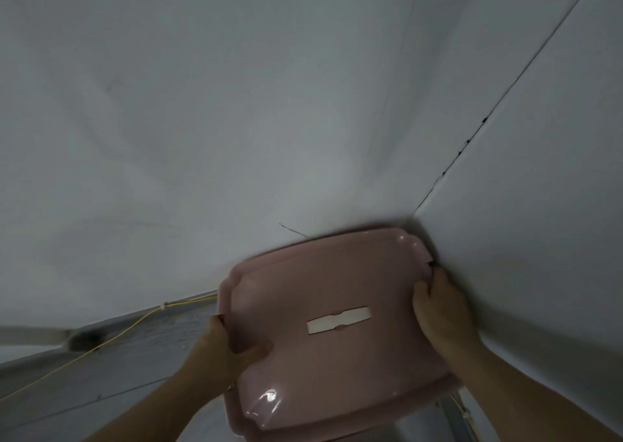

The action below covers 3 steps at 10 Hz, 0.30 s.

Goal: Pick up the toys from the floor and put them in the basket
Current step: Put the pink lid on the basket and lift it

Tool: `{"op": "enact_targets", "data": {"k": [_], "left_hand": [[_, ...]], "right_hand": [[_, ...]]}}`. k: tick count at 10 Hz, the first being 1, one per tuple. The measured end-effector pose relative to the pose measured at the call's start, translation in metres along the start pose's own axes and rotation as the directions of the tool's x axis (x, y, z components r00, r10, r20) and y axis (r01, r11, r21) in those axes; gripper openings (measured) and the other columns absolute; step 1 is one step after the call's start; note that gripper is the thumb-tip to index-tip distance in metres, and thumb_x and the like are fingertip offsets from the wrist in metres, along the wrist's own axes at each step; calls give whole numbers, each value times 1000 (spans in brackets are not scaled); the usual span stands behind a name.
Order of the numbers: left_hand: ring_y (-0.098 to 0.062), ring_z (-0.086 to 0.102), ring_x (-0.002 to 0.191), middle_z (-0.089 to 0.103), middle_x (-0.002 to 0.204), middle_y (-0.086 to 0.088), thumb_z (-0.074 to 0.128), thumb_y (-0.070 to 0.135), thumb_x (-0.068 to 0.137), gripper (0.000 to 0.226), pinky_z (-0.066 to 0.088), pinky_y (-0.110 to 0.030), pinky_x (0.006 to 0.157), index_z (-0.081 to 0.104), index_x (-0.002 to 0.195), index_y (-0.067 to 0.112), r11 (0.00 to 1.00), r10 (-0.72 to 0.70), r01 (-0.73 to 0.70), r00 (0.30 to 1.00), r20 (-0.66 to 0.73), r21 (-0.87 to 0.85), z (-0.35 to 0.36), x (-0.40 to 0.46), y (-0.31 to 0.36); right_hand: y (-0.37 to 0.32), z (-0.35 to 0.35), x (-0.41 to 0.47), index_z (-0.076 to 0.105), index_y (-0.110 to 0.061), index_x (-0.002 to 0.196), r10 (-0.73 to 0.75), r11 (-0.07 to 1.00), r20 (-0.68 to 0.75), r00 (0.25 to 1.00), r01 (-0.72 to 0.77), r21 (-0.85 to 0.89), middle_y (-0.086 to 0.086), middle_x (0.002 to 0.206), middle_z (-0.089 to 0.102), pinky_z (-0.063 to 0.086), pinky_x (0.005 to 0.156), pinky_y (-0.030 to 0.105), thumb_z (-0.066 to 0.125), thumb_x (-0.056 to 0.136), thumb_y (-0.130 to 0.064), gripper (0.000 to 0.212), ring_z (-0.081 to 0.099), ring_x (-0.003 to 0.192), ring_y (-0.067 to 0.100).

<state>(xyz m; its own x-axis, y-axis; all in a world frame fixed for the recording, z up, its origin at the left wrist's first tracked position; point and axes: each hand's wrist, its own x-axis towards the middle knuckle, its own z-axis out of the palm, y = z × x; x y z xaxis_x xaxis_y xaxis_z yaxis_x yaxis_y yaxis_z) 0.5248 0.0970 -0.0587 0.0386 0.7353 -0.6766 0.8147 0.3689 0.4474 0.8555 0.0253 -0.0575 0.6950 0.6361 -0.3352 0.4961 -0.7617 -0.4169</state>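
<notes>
A pink plastic basket lid (337, 286) with a white slot-shaped handle cutout in its middle fills the lower centre of the head view, in the corner of two white walls. My left hand (229, 344) grips the lid's left edge, thumb lying on top. My right hand (438, 306) grips its right edge, fingers curled over the rim. The lid covers what is beneath it, and no toys are in view.
White walls meet in a dark seam (472, 138) at the upper right. A grey skirting (135, 337) runs along the lower left with a thin yellow wire (101, 344) strung along it. Grey floor shows at the bottom left.
</notes>
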Motion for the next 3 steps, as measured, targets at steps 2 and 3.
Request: {"op": "enact_targets", "data": {"k": [2,3], "left_hand": [[-24,60,115,56,123,-10,70,61,78,98,47,-26,86,26,138,-3,946,-5,-35,992,122,322,-27,-28,32],[-20,57,120,56,131,-7,62,70,78,98,44,-25,87,29,140,3,927,37,-85,990,135,366,-72,-73,63]], "right_hand": [[-13,-26,-25,46,0,134,-20,996,-18,1000,18,-91,24,126,54,46,86,43,45,94,-12,42,56,110,41],[-47,-79,-66,43,-8,140,-35,999,-72,997,36,15,17,134,49,47,91,44,46,95,-13,46,53,118,37]]}}
